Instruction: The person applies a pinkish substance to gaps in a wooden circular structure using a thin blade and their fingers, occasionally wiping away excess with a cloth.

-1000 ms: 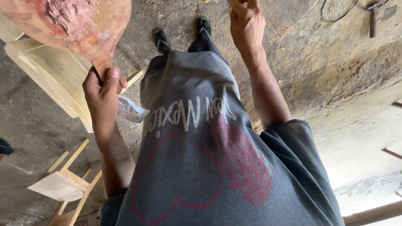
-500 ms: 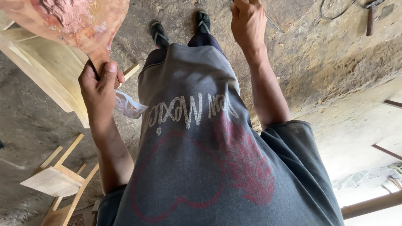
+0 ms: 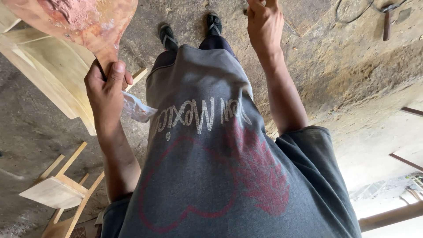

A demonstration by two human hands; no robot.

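Below the camera, a grey printed shirt (image 3: 220,154) fills the foreground and serves as the landmark. Left of the shirt, the left hand (image 3: 105,90) is raised, its fingers (image 3: 115,72) closed with the thumb pressed on the narrow lower end of a reddish, dust-crusted flat piece (image 3: 88,22) that widens toward the upper left corner. Just beside the shirt's left edge, under that hand, hangs a crumpled pale wrapper (image 3: 136,108). Right of the shirt's top, the right hand (image 3: 264,24) is lifted to the frame's upper edge; its fingers curl around something cut off there, which cannot be identified. Behind the left hand lies a pale wooden panel (image 3: 53,75). Further down-left stands a small wooden stool (image 3: 57,191) on the dirt floor (image 3: 343,66), and two sandalled feet (image 3: 189,31) show beyond the shirt's hem.
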